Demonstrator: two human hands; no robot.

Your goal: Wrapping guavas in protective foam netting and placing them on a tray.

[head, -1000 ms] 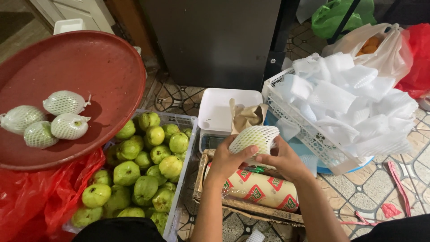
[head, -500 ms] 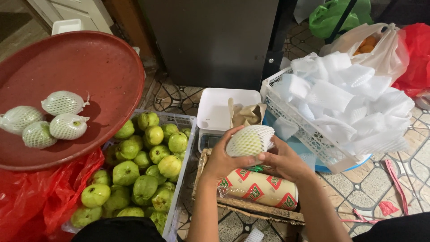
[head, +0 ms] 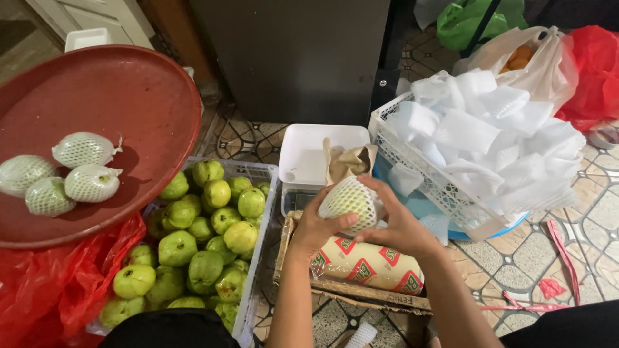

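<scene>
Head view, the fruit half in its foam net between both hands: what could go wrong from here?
1. The foam net may tear or slip off; the left hand and right hand pinch it by the fingertips.
2. If the grip slips, the fruit could drop onto the patterned roll in the cardboard tray below.
3. The red tray looks tilted, so its three wrapped fruits might roll down.

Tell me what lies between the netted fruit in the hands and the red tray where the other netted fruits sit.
Nothing solid blocks it. Both hands, left hand and right hand, hold the netted fruit above the cardboard box. Between it and the red tray sits only the low crate of green guavas, below the tray's rim.
</scene>
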